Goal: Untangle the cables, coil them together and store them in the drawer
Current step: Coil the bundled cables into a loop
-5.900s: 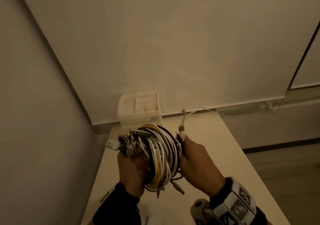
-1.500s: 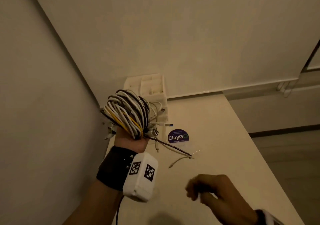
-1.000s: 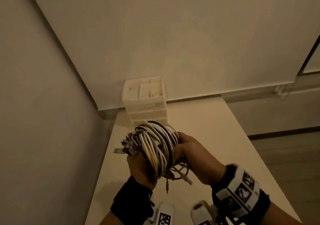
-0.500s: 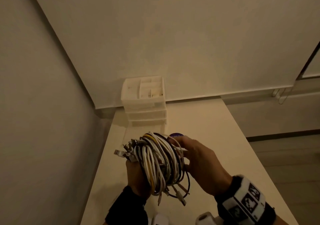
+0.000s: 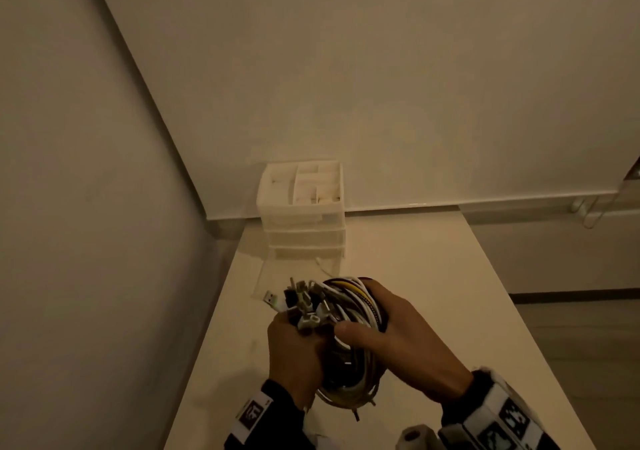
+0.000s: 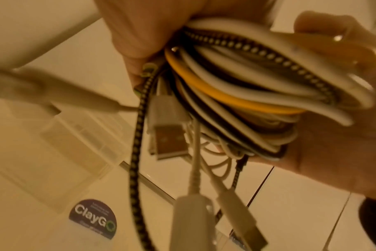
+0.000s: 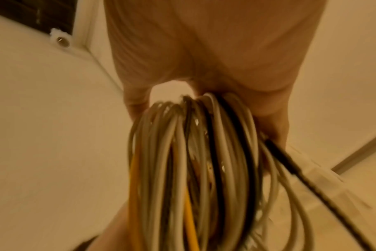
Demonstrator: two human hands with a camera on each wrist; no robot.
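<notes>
White, black and yellow cable coil point(image 5: 349, 318), one bundle, gripped by left hand point(image 5: 294, 356) and right hand point(image 5: 405, 342); one drawer unit point(image 5: 304, 214) stood beyond it.

We see dark sleeves or cuffs at both wrists; the left wrist band point(image 5: 254, 415) carries a white tag with a black square marker; the right wrist band point(image 5: 498, 418) bears a white housing with several black-and-white markers; a ring point(image 6: 338, 38) glints on one finger.
</notes>
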